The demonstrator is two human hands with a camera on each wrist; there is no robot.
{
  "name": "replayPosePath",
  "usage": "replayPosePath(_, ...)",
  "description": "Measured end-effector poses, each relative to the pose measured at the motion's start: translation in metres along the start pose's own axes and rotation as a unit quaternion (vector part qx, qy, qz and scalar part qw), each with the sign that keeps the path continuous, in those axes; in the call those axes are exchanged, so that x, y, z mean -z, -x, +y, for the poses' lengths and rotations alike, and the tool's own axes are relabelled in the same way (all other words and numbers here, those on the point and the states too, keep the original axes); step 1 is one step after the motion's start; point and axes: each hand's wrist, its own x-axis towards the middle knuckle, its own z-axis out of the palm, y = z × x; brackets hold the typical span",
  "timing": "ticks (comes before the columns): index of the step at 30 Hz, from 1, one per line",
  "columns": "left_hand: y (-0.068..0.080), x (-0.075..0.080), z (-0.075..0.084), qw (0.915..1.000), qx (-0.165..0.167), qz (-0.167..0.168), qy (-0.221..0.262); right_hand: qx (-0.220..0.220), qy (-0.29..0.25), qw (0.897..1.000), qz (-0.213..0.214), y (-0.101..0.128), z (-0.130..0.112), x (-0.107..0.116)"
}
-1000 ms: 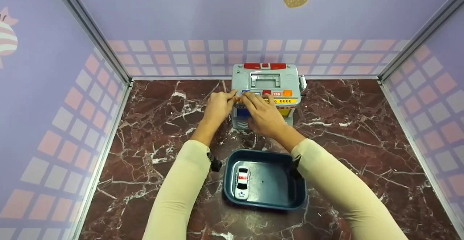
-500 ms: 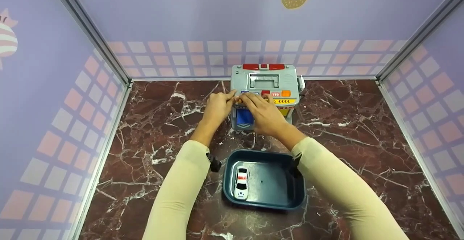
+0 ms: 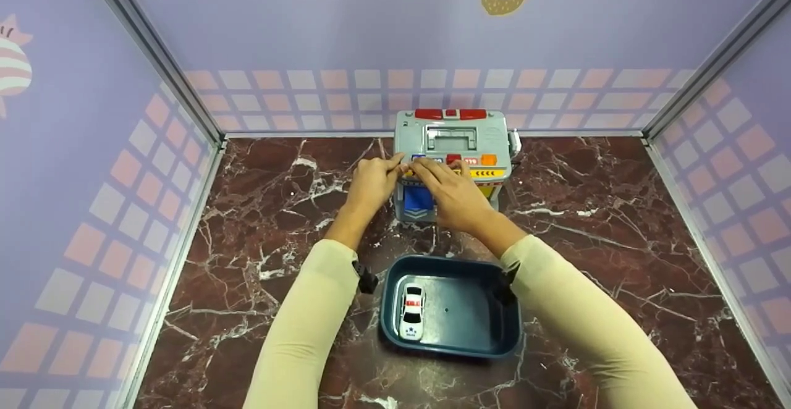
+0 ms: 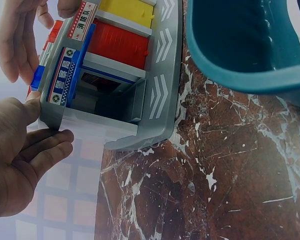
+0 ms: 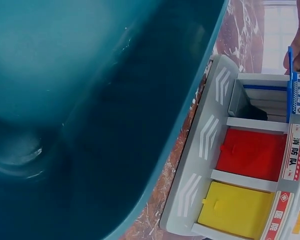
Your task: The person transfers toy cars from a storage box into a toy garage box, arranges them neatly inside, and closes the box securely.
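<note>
Pinching the near left corner of the grey toy garage [image 3: 482, 140], we are setting our left grip [image 3: 369, 180] with its thumb above and fingers below the roof's edge. Our right grip [image 3: 456, 196] is resting on the roof front near a blue button [image 4: 37, 77], fingers loosely extended, grasping nothing. The garage is standing toward the back of the table [image 3: 296, 223], its blue door [image 3: 419, 199] hanging raised, its red door [image 5: 251, 154] and yellow door [image 5: 236, 207] sitting closed. Nearer us, a teal basin [image 3: 469, 316] is holding a white toy car [image 3: 412, 313].
</note>
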Motion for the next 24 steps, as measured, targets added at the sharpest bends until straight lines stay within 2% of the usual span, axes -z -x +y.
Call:
replayPosePath(11, 0.001, 0.001, 0.001, 0.9999, 0.007, -0.007, -0.005, 0.052, -0.009, 0.997, 0.054, 0.016, 0.006, -0.003)
replayPosePath(16, 0.001, 0.001, 0.001, 0.9999, 0.013, -0.005, -0.007, 0.043, 0.001, 0.996, 0.074, 0.028, 0.005, -0.003)
replayPosePath(24, 0.001, 0.0, 0.002, 0.9996, 0.025, -0.011, -0.001, 0.026, 0.018, 0.996, 0.078, 0.05, 0.0, -0.004)
